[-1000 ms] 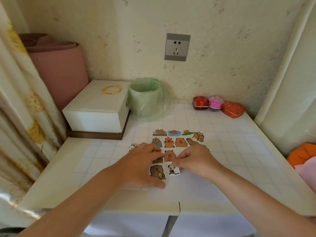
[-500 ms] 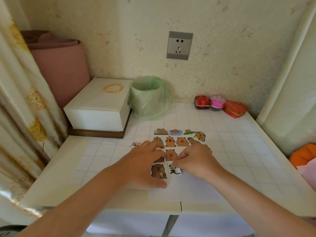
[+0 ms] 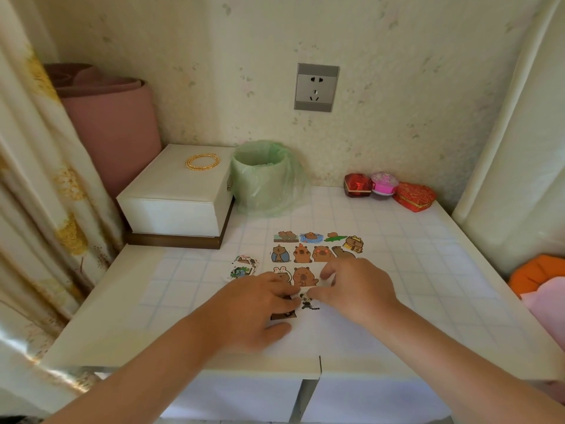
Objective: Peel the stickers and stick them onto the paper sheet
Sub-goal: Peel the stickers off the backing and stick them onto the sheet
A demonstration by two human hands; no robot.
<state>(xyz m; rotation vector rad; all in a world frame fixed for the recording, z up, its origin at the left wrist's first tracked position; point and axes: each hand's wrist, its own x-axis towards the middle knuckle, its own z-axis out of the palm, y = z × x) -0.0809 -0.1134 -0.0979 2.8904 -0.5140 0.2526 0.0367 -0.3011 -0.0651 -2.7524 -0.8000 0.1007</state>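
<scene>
A white paper sheet (image 3: 330, 328) lies on the table with several capybara stickers (image 3: 302, 254) stuck on its far part. A small panda sticker (image 3: 308, 301) lies on the sheet between my two hands. My left hand (image 3: 260, 307) rests flat on the sheet, its fingertips at the panda sticker's left edge and partly over a brown sticker. Thumb and fingers of my right hand (image 3: 354, 289) touch the panda sticker's top right edge. A small pile of loose stickers (image 3: 243, 266) sits left of the sheet.
A white box (image 3: 177, 197) with gold bangles (image 3: 202, 161) stands at the back left, beside a bin lined with a green bag (image 3: 264, 179). Red and pink small boxes (image 3: 388, 191) sit at the back right. Curtains hang on both sides.
My left hand's fingers have slid right onto the panda sticker's edge. My right hand has stayed at the sticker. The pile of loose stickers is now uncovered.
</scene>
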